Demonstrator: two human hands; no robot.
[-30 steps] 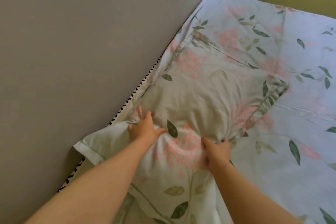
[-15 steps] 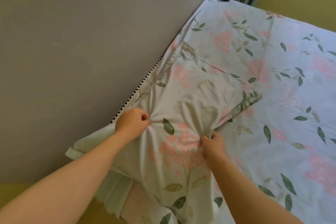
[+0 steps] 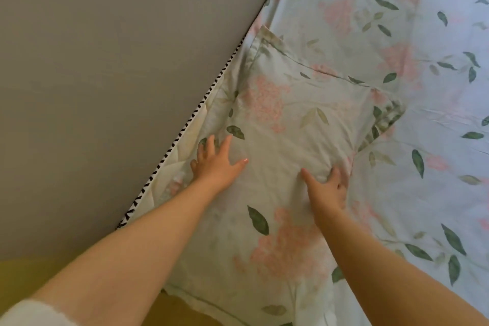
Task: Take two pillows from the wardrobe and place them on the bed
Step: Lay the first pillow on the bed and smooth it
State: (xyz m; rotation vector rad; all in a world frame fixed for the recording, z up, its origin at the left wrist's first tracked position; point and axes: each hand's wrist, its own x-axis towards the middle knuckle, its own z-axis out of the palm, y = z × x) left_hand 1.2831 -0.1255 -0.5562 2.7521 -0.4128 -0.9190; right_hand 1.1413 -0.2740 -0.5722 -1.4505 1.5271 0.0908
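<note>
A floral pillow (image 3: pixel 291 119) in a pale cover with pink blooms and green leaves lies flat on the bed (image 3: pixel 436 140), close to the grey headboard. My left hand (image 3: pixel 215 161) rests on its left part with fingers spread. My right hand (image 3: pixel 328 188) lies flat on its near right part, fingers apart. Neither hand grips the fabric. The bed sheet has the same floral print, so the pillow's near edge is hard to tell apart. Only one pillow is clearly seen.
A grey padded headboard (image 3: pixel 119 74) fills the left side. A black-and-white striped mattress trim (image 3: pixel 185 127) runs along its foot. Yellow-brown floor (image 3: pixel 31 272) shows at the lower left. The bed stretches off to the right.
Both hands have let go of the bunched pillow cover and now lie flat and spread on it. The pillow has settled flatter against the headboard. The view has moved closer.
</note>
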